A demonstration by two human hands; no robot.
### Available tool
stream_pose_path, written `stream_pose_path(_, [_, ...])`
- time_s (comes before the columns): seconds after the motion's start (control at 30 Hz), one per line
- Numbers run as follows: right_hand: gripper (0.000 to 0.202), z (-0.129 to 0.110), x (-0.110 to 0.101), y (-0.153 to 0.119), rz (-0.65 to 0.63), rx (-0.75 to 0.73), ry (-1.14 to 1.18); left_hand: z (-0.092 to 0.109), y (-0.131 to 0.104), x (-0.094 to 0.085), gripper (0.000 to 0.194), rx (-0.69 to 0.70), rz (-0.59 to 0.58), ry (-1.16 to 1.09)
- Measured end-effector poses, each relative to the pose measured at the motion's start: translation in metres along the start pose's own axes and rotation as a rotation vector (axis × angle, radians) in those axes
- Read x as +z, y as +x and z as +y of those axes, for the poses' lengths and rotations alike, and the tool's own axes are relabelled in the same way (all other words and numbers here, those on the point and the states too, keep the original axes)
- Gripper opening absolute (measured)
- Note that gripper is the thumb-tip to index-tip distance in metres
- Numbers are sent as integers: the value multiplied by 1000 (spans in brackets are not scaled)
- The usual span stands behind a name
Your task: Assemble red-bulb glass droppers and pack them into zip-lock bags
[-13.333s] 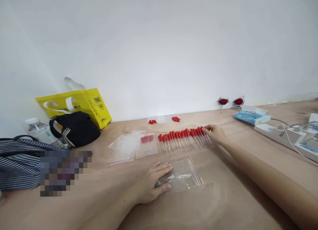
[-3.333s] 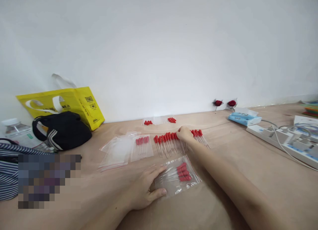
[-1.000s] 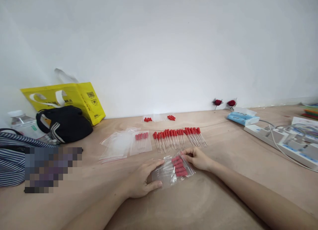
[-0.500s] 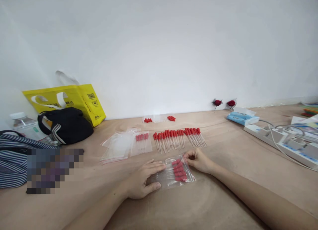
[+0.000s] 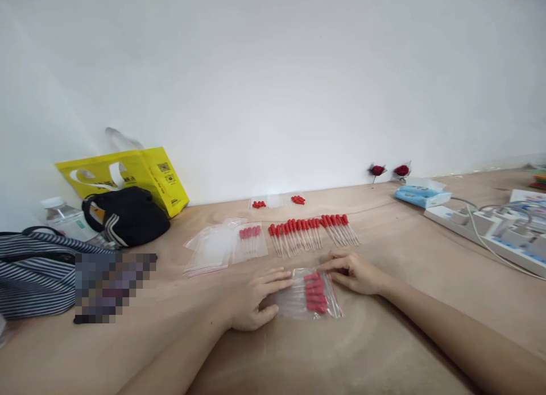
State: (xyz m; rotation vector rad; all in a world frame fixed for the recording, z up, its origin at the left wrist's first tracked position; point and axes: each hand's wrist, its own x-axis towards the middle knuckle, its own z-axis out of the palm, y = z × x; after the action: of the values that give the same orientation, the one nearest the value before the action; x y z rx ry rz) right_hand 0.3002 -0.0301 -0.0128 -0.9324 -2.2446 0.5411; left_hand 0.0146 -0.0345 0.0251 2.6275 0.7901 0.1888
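A clear zip bag [image 5: 294, 299] lies flat on the wooden table, holding several droppers [image 5: 315, 294] with red bulbs pointing right. My left hand [image 5: 251, 300] rests on the bag's left end, fingers stretched and thumb apart. At the bag's upper right corner, by its red-lined zip edge, my right hand [image 5: 354, 273] touches the plastic with fingers extended and spread a little. Beyond the hands lies a row of loose red-bulbed droppers [image 5: 298, 236]. Left of that row, another clear bag [image 5: 261, 250] has several droppers on or in it.
Empty-looking zip bags [image 5: 211, 250] are fanned out at mid-left. More red bulbs [image 5: 298, 200] lie near the wall. A yellow bag [image 5: 170, 182], black cap [image 5: 139, 216] and bottle [image 5: 63, 219] stand left. On the right are a tissue pack [image 5: 420, 196] and a power strip [image 5: 490, 236].
My right hand has loosened from a pinch at the bag's corner, its fingers now more extended. My left hand stays on the bag. The whole view has shifted slightly.
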Motion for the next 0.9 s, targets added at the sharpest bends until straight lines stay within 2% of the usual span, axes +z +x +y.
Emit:
stream_pose_path(0.07, [24,-3,3,-3,9,-1,-55,-4,1,1,50,-18,54,94])
stream_pose_path(0.2, [24,-10,9,-9,52,-8,-133,-15,2,5,39,-123,257,222])
stream_pose_path(0.3, [24,-16,10,-12,27,-47,-164,-21,1,7,32,-195,330,170])
stream_pose_path(0.4, [27,-19,10,-12,11,-100,-216,-20,2,6,29,-174,360,73])
stream_pose_path(0.5, [30,-21,12,-8,16,-156,-269,-14,13,0,32,-48,270,12])
stream_pose_path(0.57, [31,-22,14,-5,30,-175,-300,-8,26,-5,43,35,162,-35])
stream_pose_path(0.63, [31,-23,16,-4,58,-191,-323,-4,44,-11,59,60,52,-104])
stream_pose_path(0.7, [30,-23,17,-3,86,-207,-339,-2,62,-14,73,18,-52,-195])
stream_pose_path(0.73, [30,-23,17,-3,97,-207,-344,-2,71,-15,73,-31,-110,-252])
stream_pose_path(0.83, [28,-19,18,-4,116,-182,-332,-6,84,-18,49,-218,-253,-442])
stream_pose_path(0.9, [26,-15,18,-5,133,-172,-299,-11,79,-21,42,-281,-256,-529])
